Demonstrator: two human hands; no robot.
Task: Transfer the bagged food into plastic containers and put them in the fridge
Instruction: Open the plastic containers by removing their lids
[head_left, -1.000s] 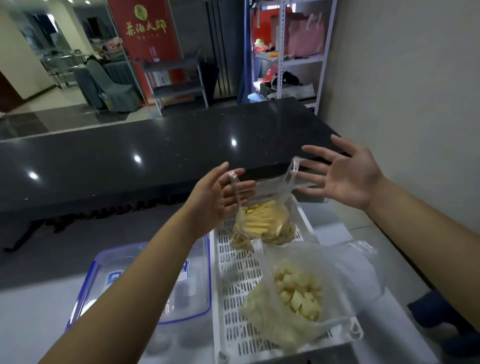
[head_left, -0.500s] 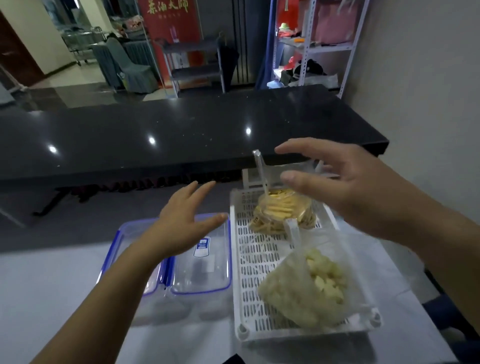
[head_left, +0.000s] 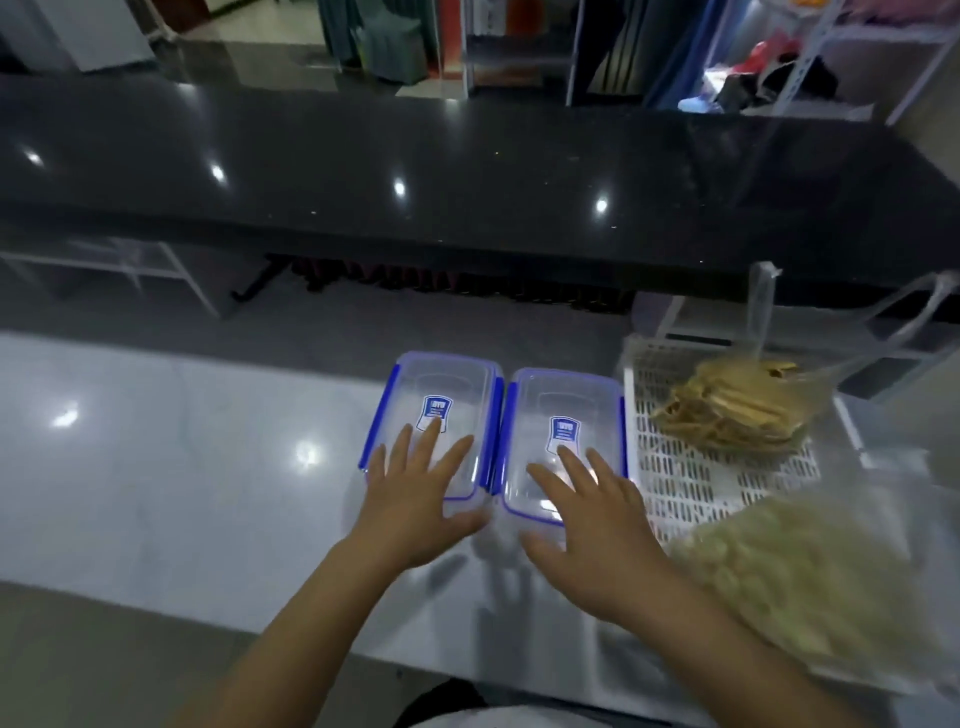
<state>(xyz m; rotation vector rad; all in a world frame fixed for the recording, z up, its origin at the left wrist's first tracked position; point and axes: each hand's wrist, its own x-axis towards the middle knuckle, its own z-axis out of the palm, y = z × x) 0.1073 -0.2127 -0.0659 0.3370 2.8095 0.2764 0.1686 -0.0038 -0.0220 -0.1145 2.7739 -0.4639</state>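
Two clear plastic containers with blue clip lids sit side by side on the white table: the left container (head_left: 441, 395) and the right container (head_left: 566, 410). My left hand (head_left: 415, 499) hovers flat over the near end of the left container, fingers spread. My right hand (head_left: 592, 525) is spread over the near end of the right container. Neither hand holds anything. To the right, a white slotted tray (head_left: 691, 478) carries a clear bag of yellow strips (head_left: 737, 410) at the back and a bag of pale diced food (head_left: 800, 577) at the front.
The white table (head_left: 182, 467) stretches left of the containers. A long black counter (head_left: 415, 171) runs across behind it. Metal shelving with bags (head_left: 779, 73) stands at the far right, against a pale wall.
Both hands have come down from the bags and the far side to the two containers. My view has tilted down and left, so the tray now sits at the right.
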